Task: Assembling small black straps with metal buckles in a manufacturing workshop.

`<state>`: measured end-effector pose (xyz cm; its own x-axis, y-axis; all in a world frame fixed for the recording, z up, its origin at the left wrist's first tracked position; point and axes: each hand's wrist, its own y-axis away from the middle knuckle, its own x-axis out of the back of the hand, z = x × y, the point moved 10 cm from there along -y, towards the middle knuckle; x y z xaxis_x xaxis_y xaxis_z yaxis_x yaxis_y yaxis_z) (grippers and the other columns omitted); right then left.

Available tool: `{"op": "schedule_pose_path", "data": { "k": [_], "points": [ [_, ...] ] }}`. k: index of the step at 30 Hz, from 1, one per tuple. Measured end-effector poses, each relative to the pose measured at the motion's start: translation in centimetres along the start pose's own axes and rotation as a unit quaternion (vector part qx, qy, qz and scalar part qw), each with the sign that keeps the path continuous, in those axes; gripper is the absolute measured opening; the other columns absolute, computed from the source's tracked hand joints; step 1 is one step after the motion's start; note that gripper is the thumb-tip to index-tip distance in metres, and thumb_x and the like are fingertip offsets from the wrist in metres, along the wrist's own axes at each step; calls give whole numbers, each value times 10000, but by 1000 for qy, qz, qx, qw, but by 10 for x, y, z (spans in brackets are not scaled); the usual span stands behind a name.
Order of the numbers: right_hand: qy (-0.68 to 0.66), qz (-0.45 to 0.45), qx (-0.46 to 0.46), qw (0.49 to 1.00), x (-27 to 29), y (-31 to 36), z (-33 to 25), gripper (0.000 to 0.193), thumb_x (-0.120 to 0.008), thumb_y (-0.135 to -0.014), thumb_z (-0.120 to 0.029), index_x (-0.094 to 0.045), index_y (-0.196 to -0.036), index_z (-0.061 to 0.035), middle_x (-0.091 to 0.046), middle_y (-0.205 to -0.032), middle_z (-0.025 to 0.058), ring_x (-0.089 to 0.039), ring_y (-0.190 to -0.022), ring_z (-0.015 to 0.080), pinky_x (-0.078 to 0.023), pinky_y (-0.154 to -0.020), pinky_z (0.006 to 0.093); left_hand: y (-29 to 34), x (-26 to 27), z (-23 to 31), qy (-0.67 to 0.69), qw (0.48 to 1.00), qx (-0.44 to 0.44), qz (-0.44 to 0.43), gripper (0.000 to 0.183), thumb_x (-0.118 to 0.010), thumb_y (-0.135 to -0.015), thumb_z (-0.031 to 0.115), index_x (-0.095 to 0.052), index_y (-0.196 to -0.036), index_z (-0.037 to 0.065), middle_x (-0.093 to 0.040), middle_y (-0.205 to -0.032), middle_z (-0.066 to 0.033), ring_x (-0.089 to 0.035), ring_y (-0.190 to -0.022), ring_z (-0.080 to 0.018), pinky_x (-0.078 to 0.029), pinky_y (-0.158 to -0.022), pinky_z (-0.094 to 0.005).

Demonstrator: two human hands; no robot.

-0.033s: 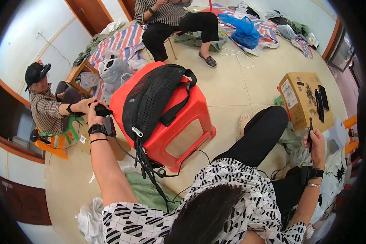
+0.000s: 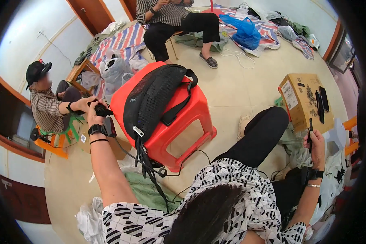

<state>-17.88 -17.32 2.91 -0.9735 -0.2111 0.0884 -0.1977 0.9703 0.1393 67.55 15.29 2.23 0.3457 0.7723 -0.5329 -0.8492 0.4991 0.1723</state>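
Observation:
Stretched out to the left, my left hand (image 2: 95, 117) is closed on a small black bundle (image 2: 103, 110), whose kind I cannot make out. A co-worker's hand (image 2: 80, 105) reaches to the same bundle from the far side. On the right, my right hand (image 2: 315, 143) grips a slim black stick-like tool (image 2: 310, 125), held upright beside the cardboard box. Between my arms, a black mesh waist bag (image 2: 152, 97) with a strap lies on a red plastic stool (image 2: 183, 110). Black cords (image 2: 150, 173) hang from its near end.
A cardboard box (image 2: 297, 103) at the right bears a black phone-like slab (image 2: 324, 97), slim black items and small dark pieces. One co-worker (image 2: 44, 101) sits at the left, another (image 2: 166, 24) at the back. Plastic bags (image 2: 114, 69) and striped sheeting (image 2: 120, 40) lie behind the stool.

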Motion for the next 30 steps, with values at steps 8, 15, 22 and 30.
{"op": "schedule_pose_path", "data": {
  "k": [8, 15, 22, 30],
  "points": [
    [-19, -39, 18, 999, -24, -5, -8, 142, -544, -901, -224, -538, -900, -83, -611, -735, 30, -575, -561, 91, -461, -505, 210, 54, -45, 46, 110, 987, -89, -75, 223, -595, -775, -24, -505, -979, -28, -562, -841, -87, -595, -706, -198, -532, -770, -395],
    [-45, -65, 40, 996, -25, 11, -17, 143, -549, -890, -214, -534, -897, -71, -605, -738, 36, -570, -574, 97, -457, -525, 216, 107, -138, 69, -97, 968, -165, -160, 281, -606, -773, 52, -523, -1031, -21, -592, -839, -88, -603, -752, -192, -559, -662, -363],
    [-49, -76, 67, 994, -33, 28, -33, 157, -551, -875, -206, -541, -905, -52, -604, -737, 43, -574, -595, 113, -458, -542, 229, 188, -289, 26, -142, 941, -132, -279, 301, -599, -772, 45, -528, -1058, -14, -593, -865, -69, -605, -724, -163, -555, -663, -312],
    [-43, -51, 95, 993, -4, 39, -50, 176, -565, -867, -190, -561, -936, -28, -628, -764, 42, -583, -628, 99, -461, -548, 208, 309, -438, -86, -142, 887, 23, -439, 494, -576, -768, 33, -427, -1238, 7, -543, -960, -65, -550, -744, -138, -514, -612, -283]
  ]
}}
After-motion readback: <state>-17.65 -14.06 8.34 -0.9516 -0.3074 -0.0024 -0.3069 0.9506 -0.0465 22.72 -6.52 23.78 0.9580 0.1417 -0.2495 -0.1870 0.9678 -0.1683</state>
